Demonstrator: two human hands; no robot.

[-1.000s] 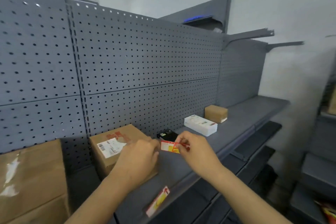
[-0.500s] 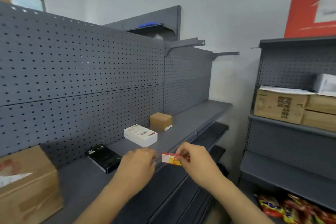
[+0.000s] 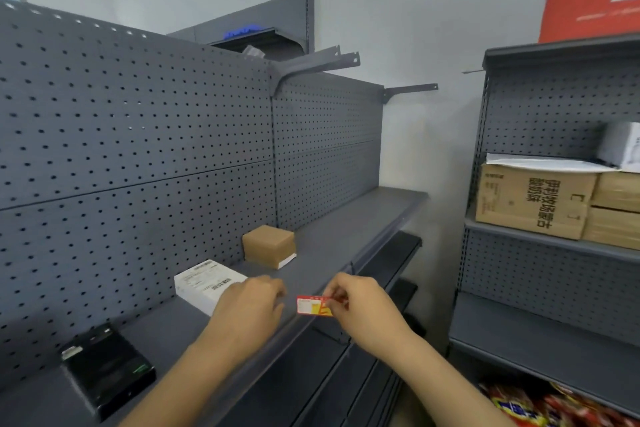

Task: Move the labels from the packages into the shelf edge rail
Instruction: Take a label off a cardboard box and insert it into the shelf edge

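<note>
My right hand pinches a small red, white and yellow label by its right end, just above the front edge rail of the grey shelf. My left hand hovers a little left of the label with its fingers curled, holding nothing I can see. On the shelf stand a white package with a printed sticker, a small brown package behind it, and a black package at the lower left.
A grey pegboard wall backs the shelf. Darker lower shelves jut out beneath. A second shelf unit at the right carries cardboard boxes. Red snack bags lie at the bottom right.
The view has swung right along the shelf: the large cardboard boxes have left the frame. Both hands travelled right with the label, and my left hand has drawn slightly away from it.
</note>
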